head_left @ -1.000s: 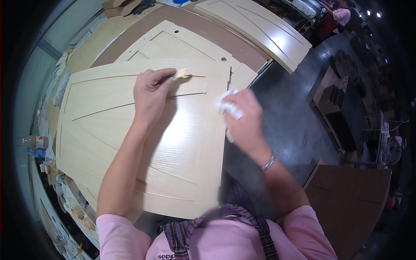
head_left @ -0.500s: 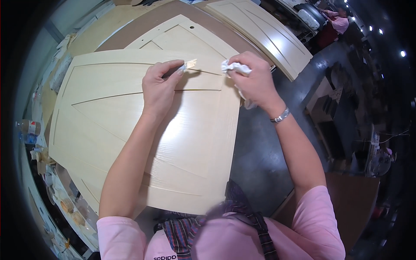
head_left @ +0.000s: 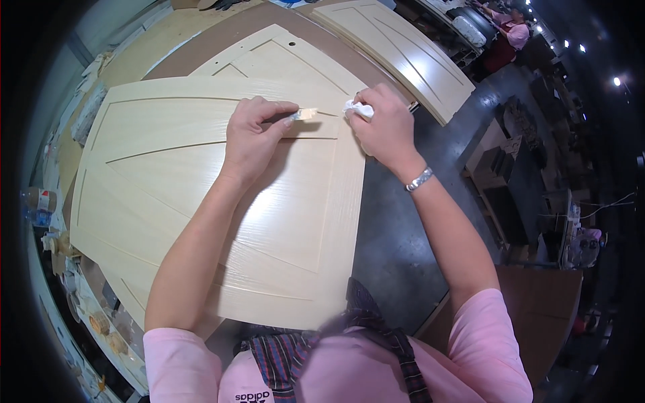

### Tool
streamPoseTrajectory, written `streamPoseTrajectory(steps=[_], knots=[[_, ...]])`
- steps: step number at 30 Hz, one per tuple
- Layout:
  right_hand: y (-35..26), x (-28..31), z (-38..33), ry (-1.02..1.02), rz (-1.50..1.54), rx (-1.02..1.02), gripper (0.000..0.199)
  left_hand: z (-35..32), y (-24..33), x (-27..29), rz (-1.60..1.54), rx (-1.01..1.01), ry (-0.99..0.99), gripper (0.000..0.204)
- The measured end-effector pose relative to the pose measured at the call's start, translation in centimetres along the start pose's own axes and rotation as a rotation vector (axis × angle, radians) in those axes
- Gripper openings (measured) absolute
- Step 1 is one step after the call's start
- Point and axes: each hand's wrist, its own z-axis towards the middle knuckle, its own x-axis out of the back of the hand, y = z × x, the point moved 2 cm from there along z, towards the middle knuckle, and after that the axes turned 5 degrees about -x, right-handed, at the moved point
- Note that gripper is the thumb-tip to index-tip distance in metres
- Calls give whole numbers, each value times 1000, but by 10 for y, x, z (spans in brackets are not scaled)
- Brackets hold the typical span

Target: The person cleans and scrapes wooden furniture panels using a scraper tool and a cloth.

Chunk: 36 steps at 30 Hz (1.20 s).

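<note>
A large cream-coloured cabinet door panel [head_left: 201, 174] with grooved lines lies in front of me. Above its far part, my left hand [head_left: 257, 131] pinches a small flat piece [head_left: 306, 115] between thumb and fingers. Its outer end is pale yellow and ragged, with a bluish part by my fingertips; I cannot tell its kind. Close to the panel's right edge, my right hand [head_left: 388, 127] is closed around a crumpled white cloth [head_left: 358, 109]. Only the bunched front of the cloth shows; the rest is hidden in my palm. A small gap separates the piece from the cloth.
Under the front panel lies a similar panel [head_left: 269, 50]. More panels [head_left: 396, 50] are stacked at the far right. A plastic bottle [head_left: 41, 205] stands at the left edge. Grey floor [head_left: 396, 228] runs along the right, with a brown board [head_left: 537, 316] nearby. Another person [head_left: 514, 33] stands far back.
My left hand has moved slightly right with the small piece, now closer to the cloth. The cloth is bunched tighter in my right hand; its hanging end no longer shows.
</note>
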Motion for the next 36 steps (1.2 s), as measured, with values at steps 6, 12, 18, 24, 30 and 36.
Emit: streamPoseTrajectory(steps=[6,12,18,24,30,36], knots=[[9,-27,-12,85,3,-151,20,-2,13,-1,125,-229,-222,16],[8,-29,-13,82,32,-164,21,-1,18,-9,294,-287,-209,14],[9,-31,-14,107,50,-162,21,-2,17,-13,302,-232,-214,14],[11,-32,-15,103,62,-178,21,-1,13,-9,193,-173,-166,16],[10,-32,-14,106,61,-184,21,-4,18,-10,318,-318,-187,17],[11,-32,-14,100,79,-197,20,-5,18,-11,283,-360,-94,18]])
